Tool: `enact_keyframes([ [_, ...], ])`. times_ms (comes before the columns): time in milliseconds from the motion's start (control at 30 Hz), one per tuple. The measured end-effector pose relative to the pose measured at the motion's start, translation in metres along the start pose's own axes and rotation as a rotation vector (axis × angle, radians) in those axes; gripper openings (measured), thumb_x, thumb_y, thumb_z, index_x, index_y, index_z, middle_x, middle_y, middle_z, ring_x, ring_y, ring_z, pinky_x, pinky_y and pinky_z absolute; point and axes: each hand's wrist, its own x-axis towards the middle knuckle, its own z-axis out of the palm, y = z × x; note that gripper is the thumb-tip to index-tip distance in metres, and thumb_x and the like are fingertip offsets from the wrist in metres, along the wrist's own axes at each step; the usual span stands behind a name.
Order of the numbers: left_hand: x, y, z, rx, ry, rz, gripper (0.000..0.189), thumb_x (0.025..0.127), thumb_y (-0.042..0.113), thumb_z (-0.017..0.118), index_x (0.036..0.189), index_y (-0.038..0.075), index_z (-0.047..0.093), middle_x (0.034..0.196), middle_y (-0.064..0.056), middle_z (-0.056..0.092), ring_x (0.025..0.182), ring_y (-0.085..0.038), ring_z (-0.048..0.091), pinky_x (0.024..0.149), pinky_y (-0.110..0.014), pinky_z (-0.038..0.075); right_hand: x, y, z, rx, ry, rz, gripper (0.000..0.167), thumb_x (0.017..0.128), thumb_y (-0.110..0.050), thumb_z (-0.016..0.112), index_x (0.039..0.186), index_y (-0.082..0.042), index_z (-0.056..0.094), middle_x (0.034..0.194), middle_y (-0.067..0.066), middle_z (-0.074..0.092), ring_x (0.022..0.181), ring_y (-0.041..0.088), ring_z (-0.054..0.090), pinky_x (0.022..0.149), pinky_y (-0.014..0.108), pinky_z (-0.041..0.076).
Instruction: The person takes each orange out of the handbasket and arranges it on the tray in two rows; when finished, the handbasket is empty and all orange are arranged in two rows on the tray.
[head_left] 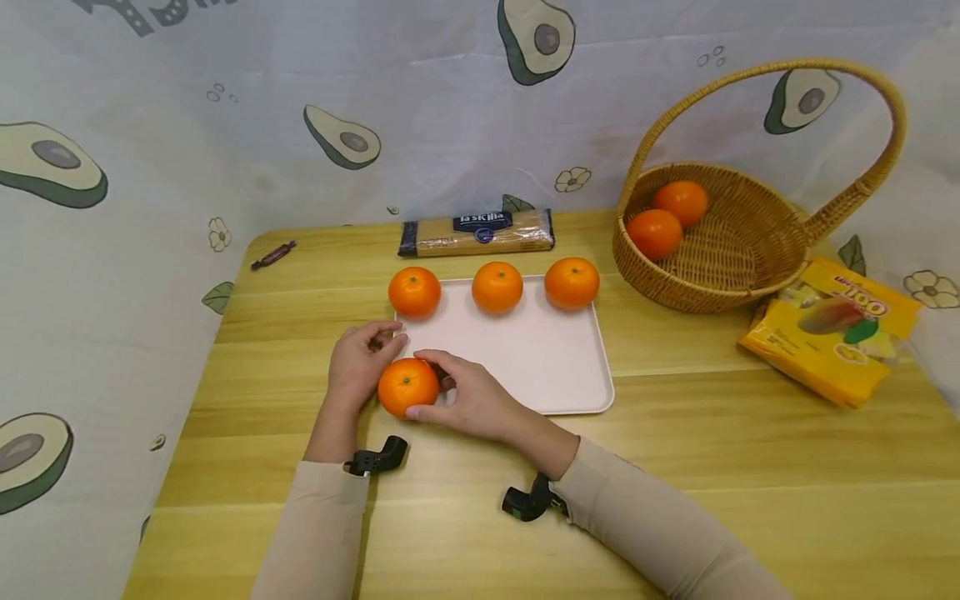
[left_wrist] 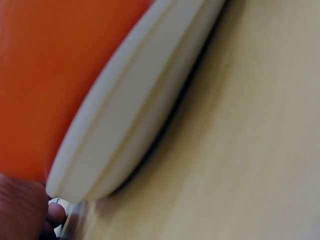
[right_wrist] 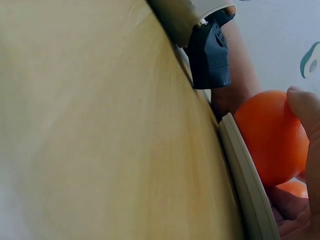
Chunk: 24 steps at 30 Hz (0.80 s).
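1. Right hand (head_left: 480,400): I observe its thumb and fingers curled round a glossy orange, round fruit with a small green stem mark (head_left: 407,393).
2. Fruit position: the gripped fruit is at the near-left corner of a shallow, white, rectangular tray (head_left: 525,358) on the light wood-grain worktop (head_left: 255,400).
3. Left hand (head_left: 357,367): its fingers are bent at the tray's left edge, just beside the gripped fruit. I cannot tell whether they grip the rim.
4. Far edge of tray: I count three similar orange fruits (head_left: 497,288) in a row, spaced apart.
5. Behind the tray: a long, clear packet with a dark blue label (head_left: 442,239) lies crosswise.
6. Right side: a round, brown wicker basket with a tall handle (head_left: 675,289) contains two red-orange fruits (head_left: 655,234). A yellow plastic bag with a mango print (head_left: 828,342) lies beside it.
7. Far-left corner: I note a small, purple, twist-wrapped sweet (head_left: 274,255).
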Motion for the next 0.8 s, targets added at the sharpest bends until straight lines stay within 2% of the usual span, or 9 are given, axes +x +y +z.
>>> enact_keyframes([
  [267,-0.001,0.001,-0.001,-0.009,-0.006,-0.008,0.031,0.094,0.03,0.073,0.12,0.014,0.075,0.093,-0.011,0.068,0.091,-0.024,0.054,0.078,-0.032,0.041,0.0,-0.002,0.0,-0.029,0.01,0.017,0.081,0.082,-0.043,0.085,0.149,-0.016,0.049,0.139,0.001,0.061,0.109,0.012,0.066,0.098,0.029,0.053],
  [467,0.0,-0.001,-0.001,0.002,-0.004,-0.002,0.03,0.094,0.03,0.074,0.119,0.014,0.076,0.091,-0.01,0.068,0.088,-0.024,0.052,0.077,-0.032,0.039,-0.001,-0.006,-0.005,-0.042,0.003,0.053,0.084,0.083,-0.048,0.083,0.152,-0.018,0.046,0.141,0.003,0.058,0.115,0.017,0.064,0.101,0.034,0.053],
  [633,0.0,-0.001,0.0,-0.001,-0.005,-0.032,0.03,0.095,0.032,0.073,0.118,0.014,0.076,0.092,-0.009,0.066,0.088,-0.024,0.051,0.077,-0.033,0.039,-0.001,-0.013,-0.028,-0.126,0.057,0.063,0.084,0.083,-0.052,0.081,0.153,-0.022,0.045,0.149,0.005,0.053,0.122,0.025,0.061,0.104,0.044,0.051],
  [800,0.001,0.001,0.001,-0.01,-0.006,-0.052,0.029,0.094,0.032,0.074,0.118,0.015,0.076,0.092,-0.009,0.065,0.089,-0.024,0.05,0.078,-0.033,0.039,-0.002,-0.017,-0.065,-0.191,0.199,0.067,0.081,0.085,-0.05,0.081,0.152,-0.021,0.046,0.152,0.006,0.051,0.128,0.03,0.058,0.107,0.048,0.05],
])
